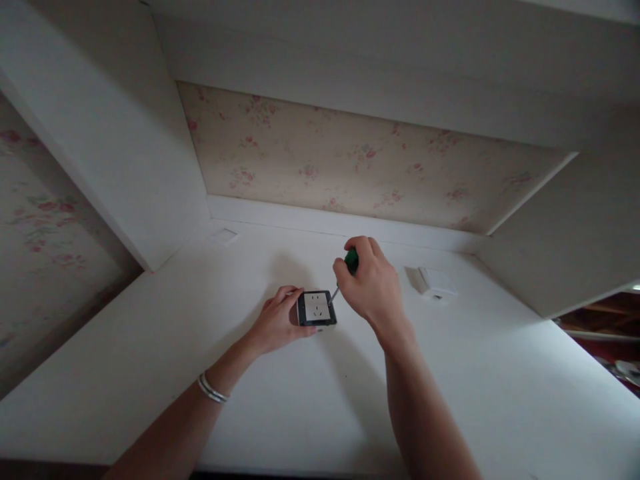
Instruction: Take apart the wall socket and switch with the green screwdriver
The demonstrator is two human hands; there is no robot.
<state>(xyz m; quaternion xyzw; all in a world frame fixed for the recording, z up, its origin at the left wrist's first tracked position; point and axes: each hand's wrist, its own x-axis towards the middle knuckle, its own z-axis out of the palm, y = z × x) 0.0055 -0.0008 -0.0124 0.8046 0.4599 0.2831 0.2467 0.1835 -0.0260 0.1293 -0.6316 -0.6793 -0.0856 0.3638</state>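
A wall socket (317, 307) with a white face, a dark frame and a pale box beneath it rests on the white surface. Around its left side, my left hand (279, 321) grips it, fingers at the far edge and thumb at the near edge. My right hand (369, 279) is closed round the green handle of a screwdriver (352, 260). The metal shaft slants down to the left, its tip at the right edge of the socket's dark frame. Whether the tip sits in a screw is too small to tell.
To the right on the white tabletop (300, 407) lies a white box-like piece (436, 283). A flat white square (225, 236) is near the back left. White panels stand at both sides, with flowered wallpaper (340, 160) behind. Several blurred items lie beyond the right edge.
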